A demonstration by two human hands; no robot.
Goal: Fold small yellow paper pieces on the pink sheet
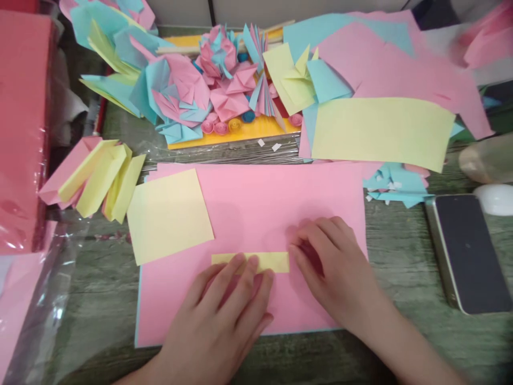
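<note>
Left hand presses flat on the yellow strip; right hand curls loosely at its end, gripping nothing; uneven pressure could skew the strip on the pink sheet.

Left hand flat, fingers extended; right hand curled, palm down.

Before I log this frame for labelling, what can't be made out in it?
- Yellow strip: its near edge, covered by the left hand, head view.
- Right hand: fingertips curl under, so its grip is hidden.
- Phone: screen dark, nothing readable.
- Pale objects at the right edge: blurred, cut off.
- Red pack, left: cut off by the edge.
</note>
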